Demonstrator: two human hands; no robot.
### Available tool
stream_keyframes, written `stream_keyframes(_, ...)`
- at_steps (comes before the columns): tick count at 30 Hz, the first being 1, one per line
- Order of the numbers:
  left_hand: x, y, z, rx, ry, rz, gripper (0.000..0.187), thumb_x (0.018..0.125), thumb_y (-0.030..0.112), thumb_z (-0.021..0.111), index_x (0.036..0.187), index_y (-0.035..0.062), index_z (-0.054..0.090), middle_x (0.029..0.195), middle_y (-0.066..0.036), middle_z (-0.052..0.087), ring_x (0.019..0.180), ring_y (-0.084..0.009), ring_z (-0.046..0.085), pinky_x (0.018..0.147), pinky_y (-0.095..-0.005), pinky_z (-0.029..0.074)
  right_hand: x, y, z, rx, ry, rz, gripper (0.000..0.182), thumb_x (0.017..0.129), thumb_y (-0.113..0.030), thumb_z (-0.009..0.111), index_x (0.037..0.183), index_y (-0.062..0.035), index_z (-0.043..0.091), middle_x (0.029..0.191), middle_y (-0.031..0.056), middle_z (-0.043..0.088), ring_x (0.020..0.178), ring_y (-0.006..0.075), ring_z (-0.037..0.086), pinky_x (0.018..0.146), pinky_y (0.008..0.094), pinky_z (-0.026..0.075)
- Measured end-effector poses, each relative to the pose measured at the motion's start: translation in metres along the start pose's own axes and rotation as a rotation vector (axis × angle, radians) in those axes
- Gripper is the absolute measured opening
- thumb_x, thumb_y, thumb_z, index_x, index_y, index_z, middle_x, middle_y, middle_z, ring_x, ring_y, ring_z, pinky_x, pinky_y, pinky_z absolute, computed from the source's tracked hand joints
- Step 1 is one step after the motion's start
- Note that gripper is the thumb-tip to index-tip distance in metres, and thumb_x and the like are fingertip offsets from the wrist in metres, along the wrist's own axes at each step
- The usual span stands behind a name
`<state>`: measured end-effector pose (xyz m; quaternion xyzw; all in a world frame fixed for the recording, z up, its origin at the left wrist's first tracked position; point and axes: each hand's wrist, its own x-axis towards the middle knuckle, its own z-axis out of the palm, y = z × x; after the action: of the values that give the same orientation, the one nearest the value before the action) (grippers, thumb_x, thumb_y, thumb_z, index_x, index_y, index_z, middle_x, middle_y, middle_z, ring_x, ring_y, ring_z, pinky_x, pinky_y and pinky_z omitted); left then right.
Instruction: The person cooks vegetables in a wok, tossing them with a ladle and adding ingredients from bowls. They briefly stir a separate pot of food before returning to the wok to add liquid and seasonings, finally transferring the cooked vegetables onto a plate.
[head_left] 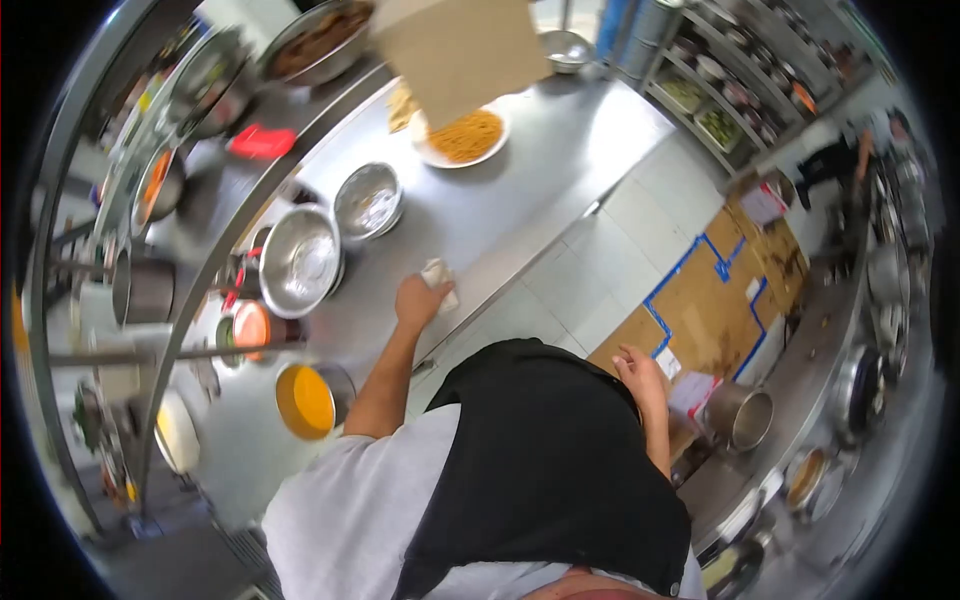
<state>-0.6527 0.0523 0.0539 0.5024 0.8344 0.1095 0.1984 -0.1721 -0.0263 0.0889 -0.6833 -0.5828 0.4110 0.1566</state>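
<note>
My left hand [420, 300] is closed on a pale cloth [440, 284], which lies against the steel table [480, 230] near its front edge. Two steel bowls stand beyond that hand, a larger one [300, 261] and a smaller one [368, 201]. My right hand [640, 376] hangs beside the black apron [550, 460], away from the table, its fingers somewhat apart and nothing visible in them.
A white plate of orange noodles [464, 138] sits at the table's far side. Near the left arm stands a pot of yellow-orange liquid [306, 401]. At right are a steel pot [738, 416], shelves [715, 90] and, farther off, another person [836, 160].
</note>
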Motion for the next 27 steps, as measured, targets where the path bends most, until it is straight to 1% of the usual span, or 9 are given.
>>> stream_keyframes(5,0.032,0.067,0.044,-0.184,-0.216,0.284,0.048,0.079,0.033,0.084,0.110,-0.0020,0.072,0.103,-0.020,0.076,0.090,-0.0383,0.074,0.082,-0.0472,0.058,-0.057,0.055,-0.007,0.067,0.240,0.091,0.041,0.095,-0.028,0.072,0.126,-0.0009,0.072,0.105,0.0234,0.077,0.095,0.0361,0.075,0.087,0.0437,0.058)
stream_keyframes(10,-0.021,0.236,0.060,-1.161,-0.946,-0.015,0.045,0.090,0.007,0.064,0.135,0.0041,0.063,0.107,-0.012,0.074,0.084,-0.0253,0.073,0.070,-0.0350,0.059,-0.167,0.104,-0.030,0.127,0.618,0.371,0.042,0.096,-0.029,0.072,0.126,0.0000,0.071,0.104,0.0233,0.076,0.097,0.0384,0.074,0.087,0.0440,0.058)
stream_keyframes(12,-0.030,0.284,0.102,-0.986,-1.230,0.111,0.055,0.090,0.008,0.064,0.144,0.0023,0.054,0.113,-0.013,0.071,0.090,-0.0248,0.072,0.070,-0.0352,0.060,-0.218,0.142,-0.021,0.211,0.774,0.441,0.044,0.096,-0.030,0.072,0.127,0.0009,0.070,0.107,0.0237,0.075,0.099,0.0391,0.073,0.089,0.0443,0.057)
stream_keyframes(14,-0.052,0.334,0.148,-0.766,-1.252,0.259,0.057,0.089,0.006,0.066,0.144,0.0008,0.053,0.117,-0.013,0.070,0.096,-0.0231,0.071,0.075,-0.0345,0.060,-0.275,0.187,0.005,0.230,0.929,0.595,0.042,0.098,-0.027,0.072,0.129,0.0011,0.070,0.108,0.0206,0.076,0.098,0.0307,0.074,0.088,0.0398,0.057)
stream_keyframes(18,-0.051,0.375,0.201,-0.406,-0.694,0.777,0.052,0.079,0.014,0.081,0.127,-0.0005,0.067,0.112,-0.014,0.076,0.105,-0.0294,0.072,0.093,-0.0388,0.056,-0.354,0.232,0.032,0.471,1.015,0.800,0.042,0.100,-0.026,0.070,0.129,0.0040,0.068,0.114,0.0198,0.076,0.101,0.0282,0.074,0.089,0.0387,0.056)
stream_keyframes(20,-0.052,0.400,0.170,-0.038,-0.343,0.696,0.053,0.077,0.030,0.084,0.117,-0.0009,0.070,0.118,-0.026,0.073,0.114,-0.0420,0.069,0.098,-0.0466,0.054,-0.398,0.306,0.080,0.312,0.799,0.921,0.045,0.098,-0.030,0.072,0.129,0.0033,0.069,0.115,0.0207,0.075,0.104,0.0309,0.072,0.090,0.0412,0.056)
stream_keyframes(22,0.033,0.375,0.181,-0.024,-0.203,0.616,0.050,0.080,0.032,0.080,0.117,-0.0008,0.070,0.136,-0.028,0.065,0.131,-0.0426,0.059,0.107,-0.0489,0.050,-0.398,0.282,0.063,0.396,0.621,0.990,0.042,0.098,-0.026,0.071,0.127,0.0038,0.070,0.112,0.0228,0.075,0.104,0.0330,0.072,0.091,0.0418,0.055)
stream_keyframes(24,0.109,0.330,0.188,0.158,0.354,0.601,0.045,0.084,0.030,0.075,0.117,-0.0002,0.071,0.152,-0.028,0.052,0.146,-0.0443,0.045,0.116,-0.0541,0.042,-0.376,0.261,0.052,0.460,0.591,0.981,0.041,0.098,-0.025,0.071,0.127,0.0041,0.070,0.113,0.0242,0.075,0.105,0.0337,0.073,0.094,0.0409,0.054)
stream_keyframes(27,0.148,0.278,0.127,0.255,0.491,0.426,0.041,0.087,0.027,0.071,0.119,0.0015,0.071,0.156,-0.022,0.046,0.149,-0.0430,0.039,0.119,-0.0603,0.035,-0.351,0.294,0.066,0.412,0.526,0.798,0.041,0.100,-0.025,0.070,0.128,0.0044,0.069,0.117,0.0253,0.075,0.109,0.0338,0.073,0.097,0.0396,0.053)
